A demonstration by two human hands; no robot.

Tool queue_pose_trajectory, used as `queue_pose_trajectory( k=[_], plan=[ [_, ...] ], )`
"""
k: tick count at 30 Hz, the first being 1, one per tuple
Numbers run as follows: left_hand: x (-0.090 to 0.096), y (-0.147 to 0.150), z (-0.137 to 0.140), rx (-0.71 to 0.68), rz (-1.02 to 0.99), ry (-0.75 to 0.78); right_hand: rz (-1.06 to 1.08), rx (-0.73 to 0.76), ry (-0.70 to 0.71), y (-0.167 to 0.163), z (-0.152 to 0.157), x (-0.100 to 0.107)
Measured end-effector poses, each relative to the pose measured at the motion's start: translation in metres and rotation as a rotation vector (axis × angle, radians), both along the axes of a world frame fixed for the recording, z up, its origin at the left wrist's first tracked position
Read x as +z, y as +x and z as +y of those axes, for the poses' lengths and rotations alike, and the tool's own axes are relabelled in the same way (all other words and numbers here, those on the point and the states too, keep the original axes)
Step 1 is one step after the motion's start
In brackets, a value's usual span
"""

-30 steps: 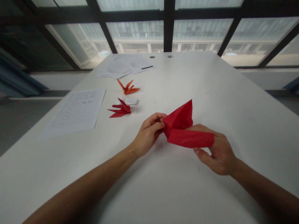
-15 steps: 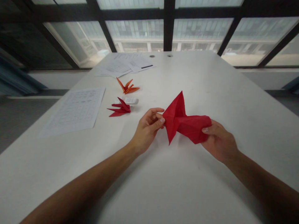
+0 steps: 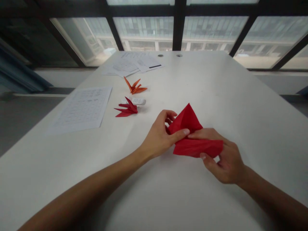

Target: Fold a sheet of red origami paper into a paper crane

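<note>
A partly folded sheet of red origami paper (image 3: 189, 120) is held between my two hands, above the white table. My left hand (image 3: 162, 133) grips its left side, the thumb lying across the front near the middle and the fingers behind. On the right, my right hand (image 3: 226, 157) is closed on the lower flap, thumb at the bottom edge, with its index finger reaching behind that flap to the centre. A peak of paper points up between the hands. What the paper's back looks like is hidden.
Left of my hands lie a folded dark red paper crane (image 3: 128, 108), a white remote control (image 3: 138, 101) and an orange paper crane (image 3: 136, 87). A printed sheet (image 3: 81, 109) rests at the left, with more papers (image 3: 132, 64) at the far end of the table (image 3: 204, 77).
My left thumb has moved from the paper's left tip onto its front. My right index finger has slid inward behind the lower flap, and the paper has changed shape, its lower point gone from view.
</note>
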State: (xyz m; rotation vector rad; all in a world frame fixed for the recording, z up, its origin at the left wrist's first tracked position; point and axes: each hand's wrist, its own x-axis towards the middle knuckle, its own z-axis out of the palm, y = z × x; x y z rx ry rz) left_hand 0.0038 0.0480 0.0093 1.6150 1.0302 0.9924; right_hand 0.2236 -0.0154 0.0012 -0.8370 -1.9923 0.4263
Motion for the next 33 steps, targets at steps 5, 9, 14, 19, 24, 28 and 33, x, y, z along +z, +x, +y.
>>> queue_pose_trajectory(
  k=[5,9,14,19,24,28,33],
  plan=[
    [0.012,0.001,-0.002,0.061,0.145,0.068,-0.089,-0.056,0.197,-0.01,-0.01,0.004],
    [0.021,-0.002,-0.001,0.14,0.162,0.183,-0.117,-0.187,0.336,-0.008,-0.008,0.003],
    [0.025,-0.005,-0.001,0.248,0.08,0.342,-0.155,-0.292,0.477,-0.007,-0.003,0.005],
    [0.021,-0.01,0.001,0.268,0.028,0.393,-0.195,-0.356,0.539,-0.005,-0.002,0.002],
    [0.021,-0.012,0.004,0.27,0.002,0.393,-0.297,-0.348,0.647,0.0,-0.002,0.002],
    [0.023,-0.015,0.005,0.211,-0.009,0.402,-0.28,-0.364,0.606,-0.001,0.0,0.003],
    [0.027,-0.013,0.004,0.215,0.079,0.395,-0.134,-0.449,0.298,-0.002,0.003,0.004]
  ],
)
